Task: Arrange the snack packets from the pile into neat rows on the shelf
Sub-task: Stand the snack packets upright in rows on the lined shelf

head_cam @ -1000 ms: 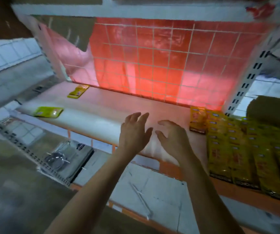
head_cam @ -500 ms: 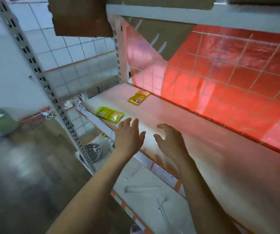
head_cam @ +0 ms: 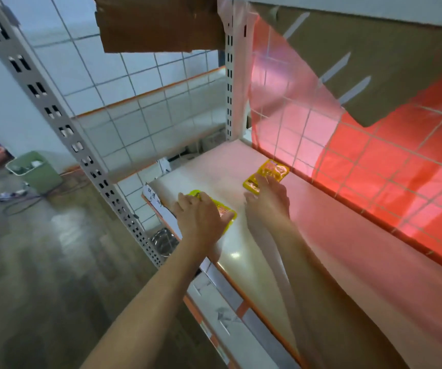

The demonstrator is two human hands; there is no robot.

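Glossy white shelf board [head_cam: 254, 267] on slotted grey metal uprights [head_cam: 62, 129], backed by red sheet behind wire grid [head_cam: 390, 166]; brown wooden floor [head_cam: 41, 262] below. Left hand [head_cam: 201, 217] flat, fingers spread, on green-yellow snack packet [head_cam: 225, 211] at left front edge. Right hand [head_cam: 268, 201] fingers loosely open, touching yellow snack packet [head_cam: 270, 171] at left rear corner.

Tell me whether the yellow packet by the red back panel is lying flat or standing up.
Lying flat. The yellow packet shows its broad printed face upward on the shelf, with the right hand's fingertips reaching onto its near end.
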